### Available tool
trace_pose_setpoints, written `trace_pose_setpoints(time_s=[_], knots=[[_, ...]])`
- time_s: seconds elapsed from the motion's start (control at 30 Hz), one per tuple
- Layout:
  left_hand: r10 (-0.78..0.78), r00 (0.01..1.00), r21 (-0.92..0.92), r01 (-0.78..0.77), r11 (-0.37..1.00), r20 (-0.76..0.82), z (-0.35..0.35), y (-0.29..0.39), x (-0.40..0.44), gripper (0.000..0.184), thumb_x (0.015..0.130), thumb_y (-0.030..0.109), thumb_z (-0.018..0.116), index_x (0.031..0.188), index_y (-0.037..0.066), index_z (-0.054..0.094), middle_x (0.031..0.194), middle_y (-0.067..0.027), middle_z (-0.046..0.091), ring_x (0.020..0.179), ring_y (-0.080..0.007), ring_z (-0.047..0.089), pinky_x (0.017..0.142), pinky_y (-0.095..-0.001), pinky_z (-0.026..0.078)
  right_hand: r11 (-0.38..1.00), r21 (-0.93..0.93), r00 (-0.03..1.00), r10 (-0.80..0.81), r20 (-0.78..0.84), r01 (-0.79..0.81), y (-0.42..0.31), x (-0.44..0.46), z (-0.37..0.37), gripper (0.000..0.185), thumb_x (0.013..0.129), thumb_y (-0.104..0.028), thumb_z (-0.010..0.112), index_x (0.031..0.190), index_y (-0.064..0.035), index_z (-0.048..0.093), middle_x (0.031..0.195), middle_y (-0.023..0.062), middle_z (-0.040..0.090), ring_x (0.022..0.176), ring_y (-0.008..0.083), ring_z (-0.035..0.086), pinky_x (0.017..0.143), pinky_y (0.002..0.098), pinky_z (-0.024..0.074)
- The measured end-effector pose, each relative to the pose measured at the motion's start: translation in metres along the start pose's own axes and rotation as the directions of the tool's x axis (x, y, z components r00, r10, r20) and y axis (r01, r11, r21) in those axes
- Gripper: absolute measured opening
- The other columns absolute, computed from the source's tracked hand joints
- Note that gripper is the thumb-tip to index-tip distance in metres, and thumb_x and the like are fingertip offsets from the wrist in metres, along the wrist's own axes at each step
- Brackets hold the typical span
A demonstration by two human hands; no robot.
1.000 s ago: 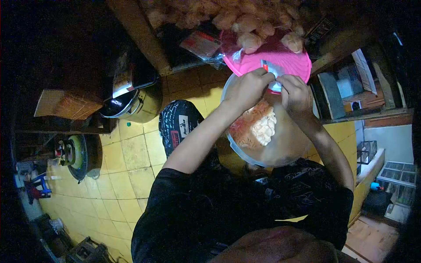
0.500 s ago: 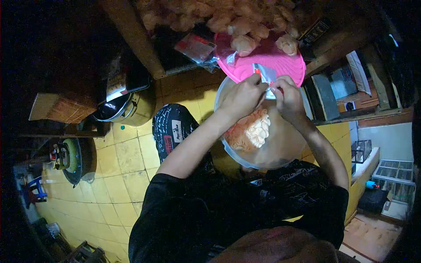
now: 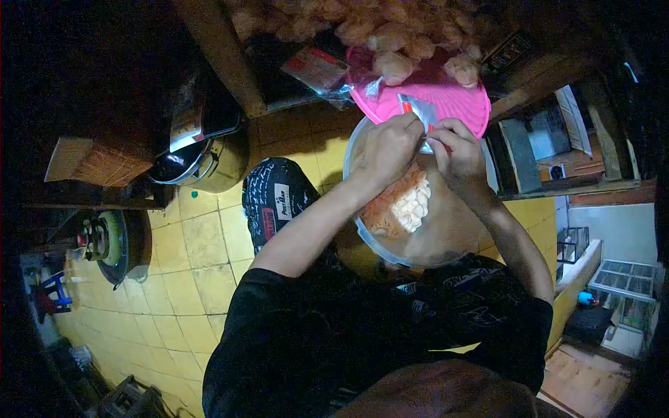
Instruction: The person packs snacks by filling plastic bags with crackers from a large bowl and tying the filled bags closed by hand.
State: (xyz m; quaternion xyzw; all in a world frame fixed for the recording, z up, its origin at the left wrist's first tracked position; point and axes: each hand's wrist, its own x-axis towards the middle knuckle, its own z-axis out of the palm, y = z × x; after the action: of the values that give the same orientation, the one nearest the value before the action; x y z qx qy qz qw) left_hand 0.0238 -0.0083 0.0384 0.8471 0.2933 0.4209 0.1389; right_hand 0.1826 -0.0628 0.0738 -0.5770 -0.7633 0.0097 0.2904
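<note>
My left hand [image 3: 391,148] and my right hand [image 3: 458,152] are close together over a wide translucent tub [image 3: 446,237]. Between them they pinch a small clear plastic packet [image 3: 418,106] with red print, its upper part sticking up past my left knuckles. The fingers of both hands are closed on it, and its lower end is partly hidden by them. In the tub's left half lie an orange-brown heap [image 3: 387,209] and, against it, pale cream-coloured lumps [image 3: 411,207]. I cannot tell what either food is.
Beyond the tub a pink ribbed tray [image 3: 446,104] holds pale round pieces [image 3: 394,67], with many more behind. A red-and-clear plastic pack [image 3: 315,70] lies beside it. A large metal pot [image 3: 223,164] stands at left on yellow floor tiles [image 3: 198,254].
The view has shifted slightly. Both hands keep hold of the packet above the tub, and its top tilts a little more to the left.
</note>
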Motion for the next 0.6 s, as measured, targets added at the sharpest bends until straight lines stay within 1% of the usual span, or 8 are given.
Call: trace_pose_setpoints(time_s=[0.03,0.1,0.23,0.3,0.37,0.43,0.5,0.6], knots=[[-0.031,0.999,-0.02,0.031,0.999,-0.011,0.0,0.001,0.0,0.011,0.072,0.009,0.063,0.081,0.005,0.057,0.08,-0.0118,0.057,0.072,-0.0317,0.061,0.061,-0.0415,0.049,1.0,0.002,1.0,0.0,0.001,0.0,0.0,0.0,0.001,0.009,0.077,-0.005,0.062,0.084,-0.0014,0.065,0.092,0.0135,0.06,0.082,0.0284,0.062,0.074,0.0369,0.0503],[-0.062,0.998,-0.04,0.061,0.997,-0.021,0.001,0.0,0.0,0.01,0.073,0.008,0.062,0.081,0.005,0.056,0.079,-0.0132,0.057,0.072,-0.0331,0.06,0.061,-0.0421,0.049,0.959,0.269,0.995,0.075,0.064,-0.089,0.0,0.001,0.002,0.008,0.08,-0.006,0.061,0.084,-0.0002,0.064,0.095,0.0126,0.061,0.088,0.0249,0.061,0.081,0.0327,0.0481],[-0.112,0.988,-0.111,0.1,0.989,-0.106,0.015,-0.026,0.002,0.007,0.073,0.004,0.059,0.079,0.003,0.055,0.077,-0.0164,0.057,0.074,-0.0369,0.059,0.064,-0.0445,0.048,0.902,0.425,0.994,0.026,0.11,-0.071,0.001,-0.002,-0.007,0.011,0.084,-0.01,0.061,0.087,0.0009,0.062,0.097,0.0105,0.061,0.093,0.0197,0.059,0.088,0.03,0.0442],[-0.095,0.979,-0.114,0.075,0.991,-0.181,0.013,-0.034,0.004,0.007,0.073,0.003,0.059,0.078,0.003,0.054,0.077,-0.017,0.057,0.075,-0.0377,0.059,0.065,-0.045,0.048,0.56,0.764,0.947,0.215,0.238,-0.319,-0.006,-0.001,-0.027,0.011,0.086,-0.01,0.06,0.091,-0.0001,0.062,0.098,0.0062,0.06,0.095,0.0161,0.056,0.092,0.0283,0.0411],[-0.212,0.972,-0.018,0.211,0.977,-0.101,0.008,-0.035,0.005,0.008,0.072,0.001,0.057,0.08,0.003,0.056,0.079,-0.0173,0.057,0.077,-0.0372,0.059,0.066,-0.0442,0.048,0.584,0.722,0.925,0.306,0.226,-0.37,-0.003,-0.005,-0.04,0.013,0.089,-0.013,0.059,0.097,-0.0023,0.06,0.094,0.0027,0.06,0.09,0.0105,0.056,0.084,0.0246,0.0436],[-0.211,0.974,-0.004,0.211,0.977,-0.085,0.007,-0.04,0.003,0.01,0.073,0.002,0.057,0.083,0.003,0.058,0.08,-0.0168,0.059,0.079,-0.0363,0.06,0.069,-0.043,0.048,0.474,0.781,0.866,0.474,0.162,-0.406,0.001,-0.011,-0.051,0.015,0.091,-0.016,0.057,0.1,-0.0041,0.057,0.088,0.0001,0.061,0.08,0.0065,0.056,0.074,0.0202,0.0439],[-0.105,0.992,-0.139,0.095,0.986,-0.071,-0.005,-0.04,0.003,0.01,0.074,0.003,0.057,0.084,0.002,0.059,0.082,-0.0155,0.061,0.079,-0.0358,0.06,0.073,-0.0428,0.048,0.493,0.773,0.861,0.49,0.132,-0.399,0.003,-0.012,-0.051,0.02,0.091,-0.021,0.058,0.102,-0.0045,0.054,0.083,-0.0005,0.061,0.072,0.0038,0.054,0.065,0.0179,0.0424],[-0.074,0.993,-0.176,0.057,0.983,-0.091,-0.017,-0.032,0.006,0.017,0.077,0.008,0.061,0.093,0.002,0.063,0.091,-0.0156,0.064,0.088,-0.0325,0.062,0.082,-0.0384,0.048,0.522,0.662,0.837,0.424,0.346,-0.538,0.003,-0.018,-0.052,0.024,0.09,-0.025,0.06,0.101,-0.0043,0.055,0.081,-0.0003,0.059,0.072,0.0048,0.054,0.062,0.0193,0.0434]])
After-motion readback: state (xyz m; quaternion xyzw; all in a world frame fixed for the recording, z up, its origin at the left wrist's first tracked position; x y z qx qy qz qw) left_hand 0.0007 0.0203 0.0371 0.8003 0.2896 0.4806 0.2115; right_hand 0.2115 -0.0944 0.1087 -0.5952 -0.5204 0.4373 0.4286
